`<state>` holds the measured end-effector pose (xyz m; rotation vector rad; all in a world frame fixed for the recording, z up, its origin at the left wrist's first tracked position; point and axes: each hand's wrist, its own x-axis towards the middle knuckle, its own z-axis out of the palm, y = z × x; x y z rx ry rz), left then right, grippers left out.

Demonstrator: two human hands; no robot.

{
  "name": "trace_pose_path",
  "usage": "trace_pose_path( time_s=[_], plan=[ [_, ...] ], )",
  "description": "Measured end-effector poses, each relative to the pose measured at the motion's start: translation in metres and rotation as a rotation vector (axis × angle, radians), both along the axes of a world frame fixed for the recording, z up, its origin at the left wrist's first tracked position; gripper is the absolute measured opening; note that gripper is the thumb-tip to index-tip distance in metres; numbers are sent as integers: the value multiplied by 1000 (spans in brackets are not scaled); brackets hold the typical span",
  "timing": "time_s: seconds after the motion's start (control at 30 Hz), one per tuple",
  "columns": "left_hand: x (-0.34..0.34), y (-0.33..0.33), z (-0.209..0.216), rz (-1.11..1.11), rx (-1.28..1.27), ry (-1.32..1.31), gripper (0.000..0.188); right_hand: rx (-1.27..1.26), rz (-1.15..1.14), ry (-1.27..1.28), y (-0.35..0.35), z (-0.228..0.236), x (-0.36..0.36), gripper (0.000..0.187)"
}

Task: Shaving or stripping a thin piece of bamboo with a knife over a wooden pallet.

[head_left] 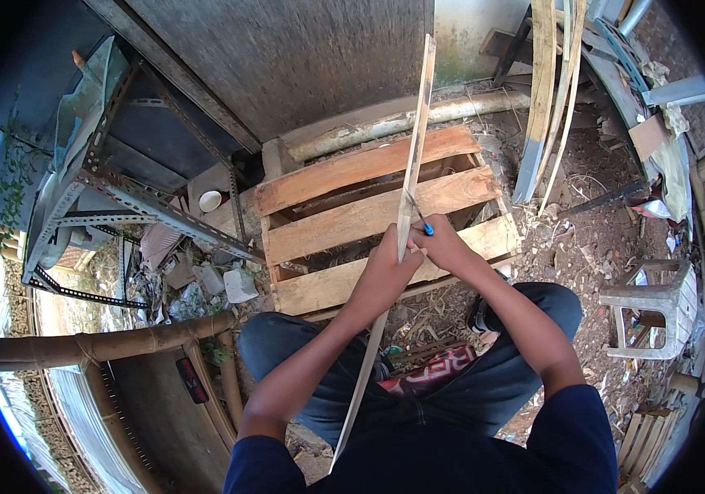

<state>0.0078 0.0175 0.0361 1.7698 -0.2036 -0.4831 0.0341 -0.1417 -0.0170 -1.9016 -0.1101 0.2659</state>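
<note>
A long, narrow wooden strip (pixel 415 148) runs from my lap up and away over a slatted wooden crate (pixel 369 226). My left hand (pixel 387 267) is wrapped round it at about mid-length. Close beside it, my right hand (pixel 443 247) is closed on a slim tool with a blue handle (pixel 427 230). The tool's thin dark end reaches up to the strip's right side; whether it is a blade I cannot tell. Below my hands, the near slat (pixel 319 286) of the crate lies just beyond my knees.
On the left stands a perforated metal frame (pixel 171 218) with a bamboo rail (pixel 105 350) nearer me. Long boards (pixel 540 99) lean at the far right. A worn plastic stool (pixel 653 309) stands on the right, on littered dirt. A pipe (pixel 418 119) lies behind the crate.
</note>
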Motion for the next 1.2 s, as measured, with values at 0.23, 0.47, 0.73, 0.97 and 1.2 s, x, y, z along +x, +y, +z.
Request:
trace_pose_path(
  time_s=[0.23,0.47,0.73,0.97,1.2],
  plan=[
    [0,-1,-1,-3,-5,10,21,-1,13,-14,-1,1,0,27],
    [0,-1,1,-3,0,-15,20,-9,17,-3,-1,3,0,27],
    [0,0,0,-1,5,-12,21,-12,17,-5,0,3,0,27],
    [1,-1,-2,-3,12,-8,21,-15,14,-5,-2,-2,0,27],
    [0,-1,0,1,22,-23,22,-12,17,-5,-1,0,0,27]
  ],
)
